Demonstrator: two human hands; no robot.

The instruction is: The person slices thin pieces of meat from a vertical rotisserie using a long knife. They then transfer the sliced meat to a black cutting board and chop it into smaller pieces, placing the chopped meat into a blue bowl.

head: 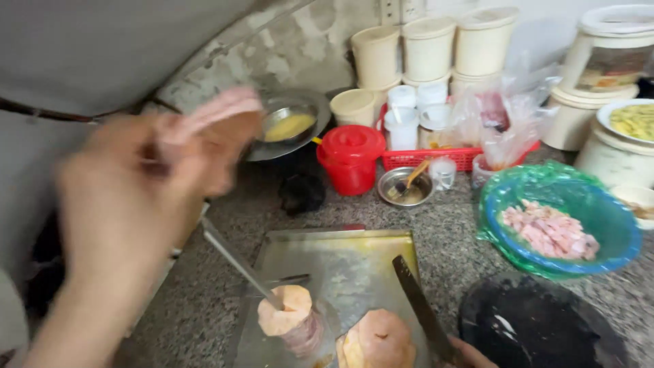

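Note:
My left hand [136, 197] is raised and blurred at the left, its fingers closed on a thin pink slice of raw meat [214, 109]. Below it a metal skewer [238, 266] leans over a steel tray [340, 252] and carries a stack of meat slices [293, 320]. Another lump of pale meat [378, 341] lies on the tray's near edge. Only a small part of my right hand [470, 354] shows at the bottom edge, gripping a dark-bladed knife [422, 310] that points up across the tray.
A blue bowl of pink meat pieces [552, 228] in a green plastic liner sits at the right, a dark round pan [538, 327] below it. Behind stand a red lidded tub [351, 157], a small steel bowl [405, 185], a red basket [426, 158] and several cream containers.

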